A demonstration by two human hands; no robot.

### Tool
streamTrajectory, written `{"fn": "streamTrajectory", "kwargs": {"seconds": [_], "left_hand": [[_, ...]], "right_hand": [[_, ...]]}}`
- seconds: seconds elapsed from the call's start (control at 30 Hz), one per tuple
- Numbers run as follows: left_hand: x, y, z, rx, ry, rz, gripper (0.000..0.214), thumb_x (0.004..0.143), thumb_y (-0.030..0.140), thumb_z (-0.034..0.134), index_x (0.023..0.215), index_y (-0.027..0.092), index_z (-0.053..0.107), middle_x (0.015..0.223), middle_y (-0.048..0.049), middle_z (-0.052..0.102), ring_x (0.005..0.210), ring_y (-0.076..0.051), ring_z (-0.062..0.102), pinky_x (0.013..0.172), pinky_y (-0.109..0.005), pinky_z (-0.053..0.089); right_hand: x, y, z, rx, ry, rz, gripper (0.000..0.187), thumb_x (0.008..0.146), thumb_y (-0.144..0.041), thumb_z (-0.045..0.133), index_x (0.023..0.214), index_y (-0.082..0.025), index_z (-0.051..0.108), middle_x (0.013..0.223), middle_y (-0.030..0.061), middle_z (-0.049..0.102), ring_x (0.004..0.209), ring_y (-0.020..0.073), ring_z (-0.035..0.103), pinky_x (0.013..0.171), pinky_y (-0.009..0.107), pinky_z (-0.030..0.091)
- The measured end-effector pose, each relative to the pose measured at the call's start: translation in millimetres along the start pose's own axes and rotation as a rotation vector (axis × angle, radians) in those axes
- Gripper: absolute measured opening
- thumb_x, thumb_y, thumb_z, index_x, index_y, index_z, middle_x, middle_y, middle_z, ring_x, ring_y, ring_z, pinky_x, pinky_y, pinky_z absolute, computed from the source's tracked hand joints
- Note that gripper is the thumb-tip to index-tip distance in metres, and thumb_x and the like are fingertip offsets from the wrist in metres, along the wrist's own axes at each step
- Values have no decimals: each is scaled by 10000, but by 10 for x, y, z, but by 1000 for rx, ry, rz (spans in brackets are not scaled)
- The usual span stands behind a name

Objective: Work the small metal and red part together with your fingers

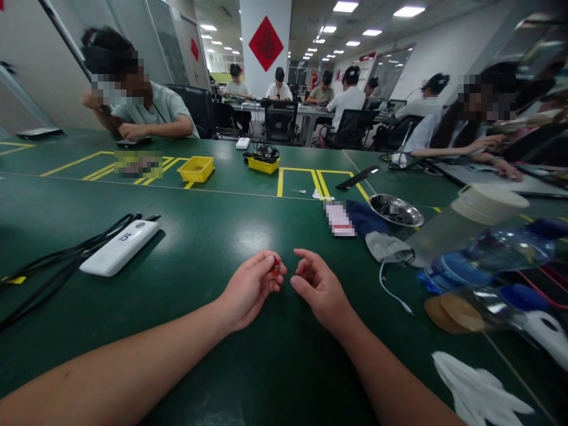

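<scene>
My left hand [255,287] is over the green table, its thumb and fingers closed on a small red object [276,268]. Dark and light marks show on that object, but most of it is hidden by the fingers, so its kind is unclear. Facing it, a short gap to the right, is my right hand [320,290]. Its index finger is stretched out and the thumb stands apart, with nothing between them. The two hands do not touch.
A white power bank [119,248] with black cables lies left. To the right are a metal bowl [415,218], a blue-capped bottle [492,254], a large tumbler [461,219] and a white glove [481,390]. Yellow trays [196,170] stand farther back. Several people sit around.
</scene>
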State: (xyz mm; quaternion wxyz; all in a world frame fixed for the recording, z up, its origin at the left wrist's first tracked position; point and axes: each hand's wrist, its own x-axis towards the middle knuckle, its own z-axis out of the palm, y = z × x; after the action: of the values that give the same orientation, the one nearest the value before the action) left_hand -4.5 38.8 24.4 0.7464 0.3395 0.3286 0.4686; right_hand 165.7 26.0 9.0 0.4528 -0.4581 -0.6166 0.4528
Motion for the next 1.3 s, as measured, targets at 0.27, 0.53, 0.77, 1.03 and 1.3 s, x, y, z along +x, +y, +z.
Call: {"fn": "streamTrajectory", "kwargs": {"seconds": [0.27, 0.53, 0.77, 1.03, 1.3], "left_hand": [[-45, 18, 13, 1110, -40, 251, 227, 891, 393, 502, 785, 195, 534, 661, 15, 497, 621, -139, 439, 600, -277, 332], [-7, 51, -153, 1723, -36, 462, 105, 838, 298, 563, 885, 206, 547, 948, -82, 548, 893, -250, 480, 777, -387, 374], [57, 448, -885, 1744, 170, 477, 200, 889, 261, 433, 933, 190, 615, 1020, -133, 564, 964, -278, 487, 890, -440, 378], [-540, 1108, -1797, 1734, 400, 253, 387, 877, 340, 435, 1170, 146, 599, 1217, -134, 607, 1141, -288, 546, 1024, -442, 384], [-603, 1200, -1865, 1394, 554, 310, 563, 930, 461, 268, 1367, 167, 469, 1377, -103, 540, 1255, -259, 501, 1046, -426, 385]], "right_hand": [[13, -3, 5, 23, -10, -1, 422, 843, -241, 580, 1256, -254, 494, 873, -5, 530, 701, 123, 511, 641, 272, 435], [31, -7, -8, 78, -1, 18, 408, 843, -257, 563, 1243, -225, 487, 894, 3, 532, 672, 118, 511, 612, 279, 454], [22, -24, -12, 49, -41, 20, 402, 834, -273, 575, 1226, -215, 512, 916, 17, 548, 653, 111, 494, 589, 272, 443], [31, -44, -23, 25, -80, 28, 370, 821, -272, 587, 1184, -205, 556, 933, 23, 562, 660, 110, 505, 591, 271, 430], [3, -76, -26, -27, -110, 39, 345, 836, -291, 579, 1170, -205, 576, 942, 34, 582, 688, 119, 531, 598, 269, 441]]}}
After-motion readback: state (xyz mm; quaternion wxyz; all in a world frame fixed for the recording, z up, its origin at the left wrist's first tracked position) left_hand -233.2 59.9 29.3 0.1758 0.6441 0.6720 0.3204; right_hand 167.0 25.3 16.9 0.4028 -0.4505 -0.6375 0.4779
